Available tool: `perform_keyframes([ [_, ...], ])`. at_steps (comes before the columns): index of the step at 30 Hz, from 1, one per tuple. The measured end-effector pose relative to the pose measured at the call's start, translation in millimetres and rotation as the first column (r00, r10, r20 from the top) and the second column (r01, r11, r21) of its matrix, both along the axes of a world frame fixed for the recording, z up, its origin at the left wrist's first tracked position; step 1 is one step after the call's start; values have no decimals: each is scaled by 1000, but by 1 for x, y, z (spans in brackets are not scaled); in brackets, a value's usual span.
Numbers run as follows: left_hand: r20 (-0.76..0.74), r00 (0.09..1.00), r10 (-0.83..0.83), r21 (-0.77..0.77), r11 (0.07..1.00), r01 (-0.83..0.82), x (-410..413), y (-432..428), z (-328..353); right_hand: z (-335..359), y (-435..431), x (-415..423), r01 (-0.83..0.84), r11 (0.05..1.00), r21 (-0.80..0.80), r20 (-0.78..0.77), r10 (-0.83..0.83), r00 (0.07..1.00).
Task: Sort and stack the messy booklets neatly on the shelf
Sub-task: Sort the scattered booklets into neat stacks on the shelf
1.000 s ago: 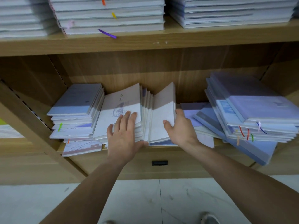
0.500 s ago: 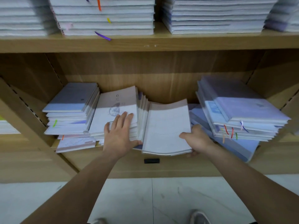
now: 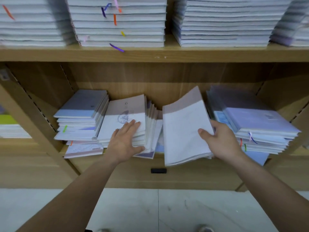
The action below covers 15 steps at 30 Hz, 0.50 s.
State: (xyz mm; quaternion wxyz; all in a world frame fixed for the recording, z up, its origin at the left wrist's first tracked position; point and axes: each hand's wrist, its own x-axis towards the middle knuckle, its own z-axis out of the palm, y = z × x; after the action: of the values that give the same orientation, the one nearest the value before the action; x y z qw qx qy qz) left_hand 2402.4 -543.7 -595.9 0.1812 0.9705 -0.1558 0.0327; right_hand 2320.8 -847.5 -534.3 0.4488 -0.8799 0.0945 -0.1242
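Observation:
On the lower shelf [image 3: 192, 166], a row of white-and-pink booklets [image 3: 150, 124] leans to the left against a flat pile. My left hand [image 3: 125, 139] rests with straight fingers on the front booklet of that row [image 3: 123, 114], thumb at the row's lower edge. My right hand [image 3: 219, 139] grips a thin bundle of white booklets [image 3: 182, 131] by its right edge, thumb on top, fingers underneath. The bundle is tilted and sticks out past the shelf's front edge.
A bluish pile [image 3: 80, 116] lies at the left with a pink booklet [image 3: 83, 150] jutting out below. A skewed blue-purple pile [image 3: 260, 126] fills the right. The upper shelf [image 3: 150, 54] carries tall white stacks [image 3: 120, 22]. Pale floor tiles [image 3: 158, 210] lie below.
My right hand has lifted the white bundle away from the leaning row, raised its far end and drawn it right and forward. My left hand stays pressed on the row.

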Motion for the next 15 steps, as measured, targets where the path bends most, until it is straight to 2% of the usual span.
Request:
perform_keyframes([
  [3,-12,1000,22,-147,989,-24,-4,20,12,8,18,8,34,981,192,59,-46,997],
  [9,4,978,208,-340,920,-194,-16,63,36,9,82,48,-18,911,413,95,-23,995],
  [13,-66,961,270,-380,883,-274,-21,92,34,0,133,81,-45,891,451,45,28,999],
  [15,-85,960,265,-377,884,-277,-23,100,33,-11,153,96,-65,921,383,16,63,998],
])
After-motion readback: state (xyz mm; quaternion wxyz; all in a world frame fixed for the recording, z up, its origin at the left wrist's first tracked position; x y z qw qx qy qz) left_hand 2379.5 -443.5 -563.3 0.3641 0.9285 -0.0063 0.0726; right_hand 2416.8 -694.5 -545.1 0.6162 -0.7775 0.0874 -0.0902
